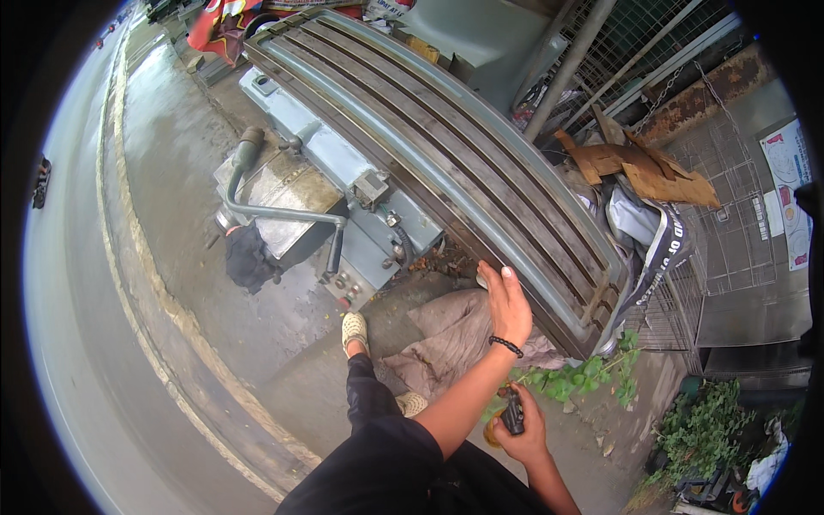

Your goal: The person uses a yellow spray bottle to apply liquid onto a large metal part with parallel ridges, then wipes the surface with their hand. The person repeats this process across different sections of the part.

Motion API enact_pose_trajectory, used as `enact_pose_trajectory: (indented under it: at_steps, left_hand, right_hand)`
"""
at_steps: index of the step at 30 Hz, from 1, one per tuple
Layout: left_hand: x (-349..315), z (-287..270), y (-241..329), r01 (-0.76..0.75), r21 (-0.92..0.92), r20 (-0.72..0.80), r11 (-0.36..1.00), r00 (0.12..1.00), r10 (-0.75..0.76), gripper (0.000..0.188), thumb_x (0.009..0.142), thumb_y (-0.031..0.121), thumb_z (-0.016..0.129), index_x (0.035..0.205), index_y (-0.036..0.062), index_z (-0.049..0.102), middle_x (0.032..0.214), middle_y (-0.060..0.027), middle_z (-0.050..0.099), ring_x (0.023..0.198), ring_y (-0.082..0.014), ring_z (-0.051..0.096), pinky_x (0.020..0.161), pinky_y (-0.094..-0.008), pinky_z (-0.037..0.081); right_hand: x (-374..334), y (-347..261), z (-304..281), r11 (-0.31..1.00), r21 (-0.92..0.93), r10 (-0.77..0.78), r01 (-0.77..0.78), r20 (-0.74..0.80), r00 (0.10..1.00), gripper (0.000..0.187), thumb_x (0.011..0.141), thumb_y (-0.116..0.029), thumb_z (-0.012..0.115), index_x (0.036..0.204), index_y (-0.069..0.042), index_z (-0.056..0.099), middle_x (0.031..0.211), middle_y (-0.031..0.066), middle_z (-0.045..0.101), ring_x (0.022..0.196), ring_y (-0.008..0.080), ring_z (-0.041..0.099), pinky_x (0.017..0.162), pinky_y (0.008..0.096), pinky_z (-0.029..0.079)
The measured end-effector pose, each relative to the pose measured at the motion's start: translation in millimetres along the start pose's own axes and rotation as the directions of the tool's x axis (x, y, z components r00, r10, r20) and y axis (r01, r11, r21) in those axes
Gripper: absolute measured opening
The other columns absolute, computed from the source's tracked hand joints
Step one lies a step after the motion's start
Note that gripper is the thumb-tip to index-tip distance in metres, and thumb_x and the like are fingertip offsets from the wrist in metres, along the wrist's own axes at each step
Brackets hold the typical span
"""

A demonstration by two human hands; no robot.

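Note:
My left hand (pixel 508 307), with a dark beaded bracelet at its wrist, is stretched out over the near edge of a long slotted metal machine table (pixel 446 142). Its fingers are extended and close together. A small pale patch shows beside the fingertips; I cannot make out what it is. Lower down, close to my body, my right hand (pixel 525 429) is closed round a small black object (pixel 512 414). An amber, rounded part (pixel 493 429) shows beside it; whether the two are joined is unclear. A crumpled brownish cloth (pixel 455 324) lies below the table's edge.
Left of the table, a grey machine body (pixel 378 253) carries a bent pipe (pixel 275 211) and a control panel (pixel 348 287). My shoe (pixel 354 328) is near that panel. Green plants (pixel 575 378), torn cardboard (pixel 639 167), a printed bag (pixel 657 249) and wire racks (pixel 717 206) stand to the right.

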State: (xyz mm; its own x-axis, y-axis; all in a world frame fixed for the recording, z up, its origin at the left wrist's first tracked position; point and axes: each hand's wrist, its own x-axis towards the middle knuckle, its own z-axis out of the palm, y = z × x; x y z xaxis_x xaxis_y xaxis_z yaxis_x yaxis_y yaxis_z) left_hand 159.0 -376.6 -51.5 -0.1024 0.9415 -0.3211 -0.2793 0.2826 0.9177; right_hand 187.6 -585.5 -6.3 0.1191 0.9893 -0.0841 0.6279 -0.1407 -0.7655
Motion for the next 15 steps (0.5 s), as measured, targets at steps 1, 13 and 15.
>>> enact_pose_trajectory:
  at_steps: [1,13,15]
  left_hand:
    - [0.8,1.5,0.5,0.000,-0.013,-0.009,1.000,1.000,0.000,0.089,0.106,0.058,0.022,0.154,-0.0141,0.006,0.162,-0.0353,0.005,0.153,-0.0431,0.003,0.125,-0.0442,0.006]
    - [116.3,-44.6,72.4,-0.197,-0.056,-0.305,0.979,0.937,0.171,0.081,0.107,0.054,0.022,0.155,-0.0111,0.013,0.163,-0.0302,0.014,0.153,-0.0384,0.012,0.126,-0.0396,0.011]
    - [128.2,-52.7,80.9,-0.198,-0.063,-0.308,0.978,0.936,0.170,0.081,0.107,0.054,0.023,0.155,-0.0107,0.014,0.163,-0.0298,0.016,0.153,-0.0383,0.013,0.125,-0.0392,0.012]
  right_hand:
    - [0.6,-2.3,-0.2,1.000,-0.002,0.009,-0.009,0.001,1.000,0.069,0.072,-0.007,0.074,0.136,0.003,0.049,0.116,0.0206,0.066,0.105,0.0342,0.067,0.093,0.0392,0.051]
    - [-19.9,9.2,10.1,0.999,0.027,0.039,-0.038,-0.027,0.999,0.068,0.071,-0.006,0.074,0.135,0.001,0.050,0.116,0.0189,0.066,0.104,0.0320,0.067,0.094,0.0384,0.051]
    - [-16.1,7.6,12.0,0.999,0.018,0.033,-0.032,-0.029,0.999,0.069,0.071,-0.005,0.074,0.136,0.001,0.050,0.117,0.0182,0.066,0.103,0.0315,0.067,0.093,0.0381,0.051]
